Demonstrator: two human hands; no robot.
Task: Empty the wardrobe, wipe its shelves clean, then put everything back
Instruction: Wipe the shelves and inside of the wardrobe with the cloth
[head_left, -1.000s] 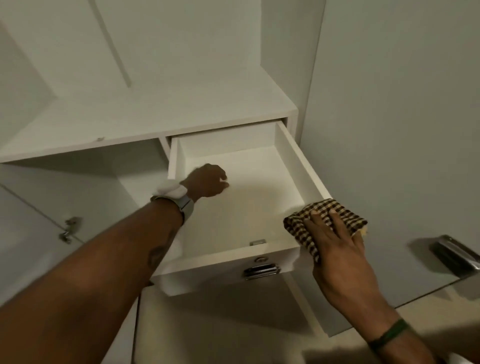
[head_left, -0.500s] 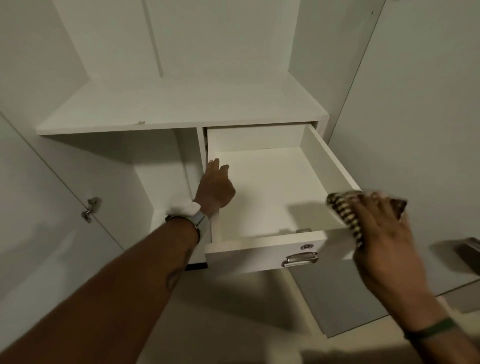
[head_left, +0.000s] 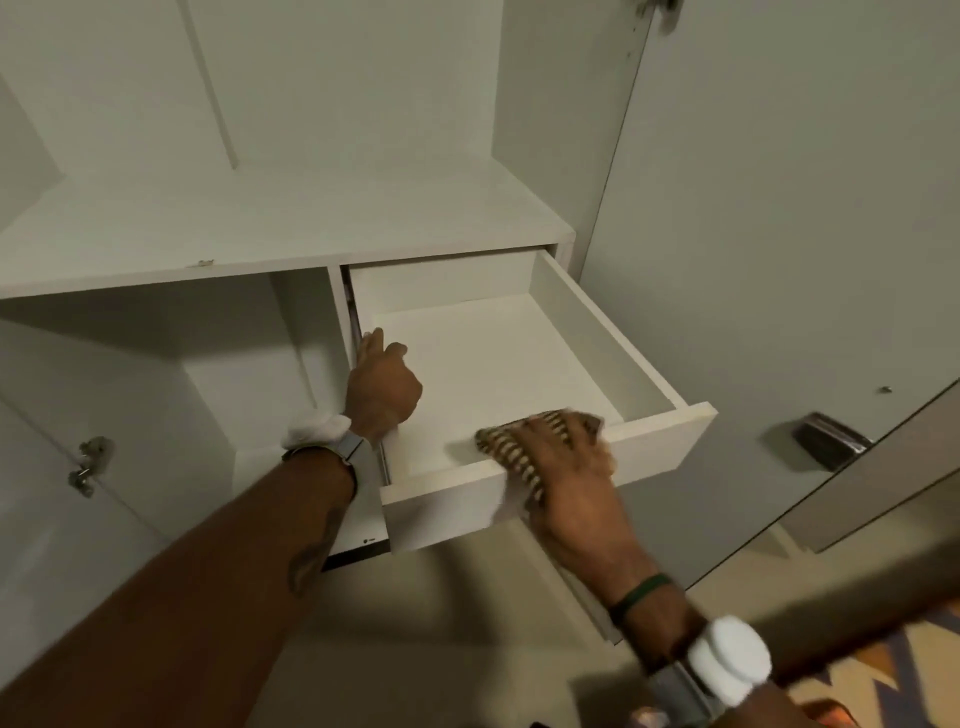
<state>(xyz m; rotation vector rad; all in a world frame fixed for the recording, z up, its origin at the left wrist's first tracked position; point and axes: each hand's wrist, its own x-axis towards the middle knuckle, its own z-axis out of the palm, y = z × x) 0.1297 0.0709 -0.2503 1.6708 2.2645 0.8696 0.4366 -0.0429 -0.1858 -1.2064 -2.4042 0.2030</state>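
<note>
Two hands work one pulled-out drawer (head_left: 660, 434), which juts from the wardrobe (head_left: 337, 78) just under its broad shelf (head_left: 260, 234). Far to the drawer's left, a door hinge (head_left: 85, 465) shows on a swung-open panel.

At the drawer's left wall sits the left hand (head_left: 382, 384). Its fingers curl over the wall's top edge, and one stretches along it toward the back. That grip looks meant to steady the drawer on its runner so it does not slide while being rubbed.

Over the drawer's front rim, right of its middle, lies the checked cloth (head_left: 501, 444), part inside and part hanging down the front panel. The right hand (head_left: 566, 467) lies on top of it, fingers spread fairly straight and pressing down rather than clutching, though blur softens them. A flat hand likely spreads the cloth over more of the edge.

Well to the drawer's right, a metal handle (head_left: 826, 441) sits on the open door (head_left: 779, 234).

No contents show in the drawer, so emptying looks done here. Wiping is in hand, and refilling has not begun.
</note>
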